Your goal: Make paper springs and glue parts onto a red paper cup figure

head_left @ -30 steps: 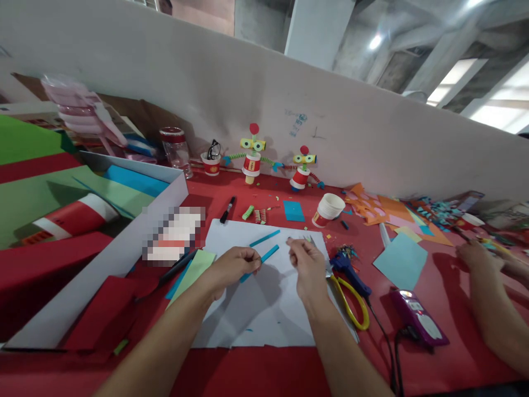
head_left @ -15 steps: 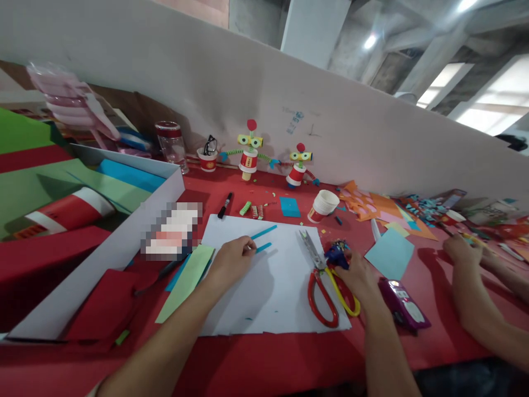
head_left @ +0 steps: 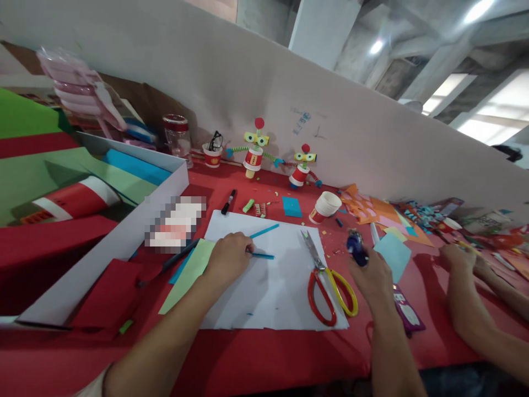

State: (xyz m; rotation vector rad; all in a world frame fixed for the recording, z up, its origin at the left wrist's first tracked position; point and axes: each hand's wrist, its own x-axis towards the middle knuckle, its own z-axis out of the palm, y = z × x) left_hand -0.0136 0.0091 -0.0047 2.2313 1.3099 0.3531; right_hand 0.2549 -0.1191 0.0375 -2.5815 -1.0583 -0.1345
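Observation:
My left hand is closed over the white paper, fingertips pinched on two narrow blue paper strips. The strips fan apart to the right of the fingers. At the right, my right hand is closed on a small dark blue object with a shiny, jumbled metallic top; its kind is unclear. Scissors with one red and one yellow handle lie on the paper's right side, blades slightly apart, left of my right hand. Beneath my left forearm and wrist, a pale green paper strip is partly covered.
A white box of coloured paper stands left. Behind the paper are a black marker, a blue card, stacked paper cups and two paper-cup figures. A purple device lies right, near another person's hands.
My right hand has moved right, away from the scissors, with the dark blue object in it. In my left hand, the lower strip now points more level. The view has shifted slightly.

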